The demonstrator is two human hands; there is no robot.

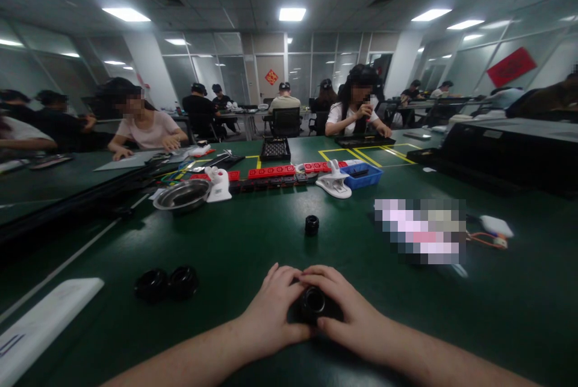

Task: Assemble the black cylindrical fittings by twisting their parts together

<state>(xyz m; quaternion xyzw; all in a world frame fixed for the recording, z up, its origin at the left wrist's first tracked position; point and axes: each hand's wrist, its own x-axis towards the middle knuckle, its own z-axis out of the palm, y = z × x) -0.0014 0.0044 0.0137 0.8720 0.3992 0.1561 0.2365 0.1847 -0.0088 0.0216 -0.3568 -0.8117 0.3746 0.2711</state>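
Both of my hands curl around a glossy black round piece point(313, 301) with a hole in its top, low on the green table. My left hand point(277, 306) wraps its left side, thumb at the front. On the other side my right hand point(345, 303) closes in, its fingertips meeting the left ones behind the piece. Fingers hide part of its sides. Just beyond stands a smaller black ribbed round piece point(311, 225). Off to the left, two more black round pieces, one point(151, 285) and another point(183, 281), sit side by side.
A white flat object point(49, 327) lies at the left edge. Farther back are a metal bowl point(183, 194), white clamps point(335, 180), red blocks point(271, 171) and a blue tray point(363, 177). A large black case point(510, 152) stands right. Several people work beyond.
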